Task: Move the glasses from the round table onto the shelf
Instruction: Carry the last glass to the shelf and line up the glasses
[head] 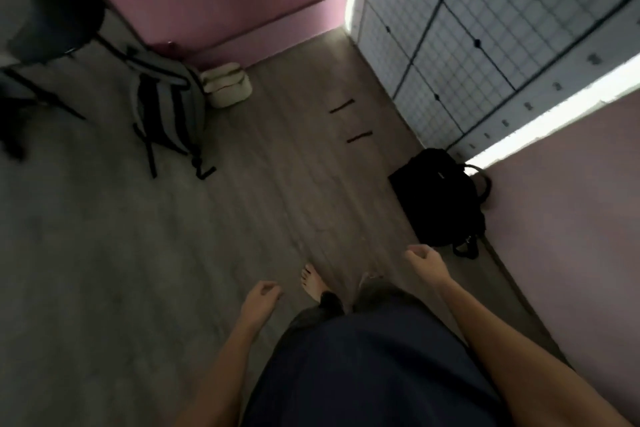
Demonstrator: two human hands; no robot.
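Observation:
I look down at a wooden floor; no glasses, round table top or shelf show in the head view. My left hand [262, 295] hangs low at my side, fingers loosely curled with nothing in them. My right hand [423, 259] is held out a little further forward, fingers also curled inward and empty. One bare foot [313, 282] is stepped forward between the two hands.
A grey backpack [166, 111] and a cream bag [227, 85] lie by the pink wall. A black bag [440, 198] sits at the right by a gridded panel [467, 28]. A dark stool or table base [45, 10] stands at the upper left.

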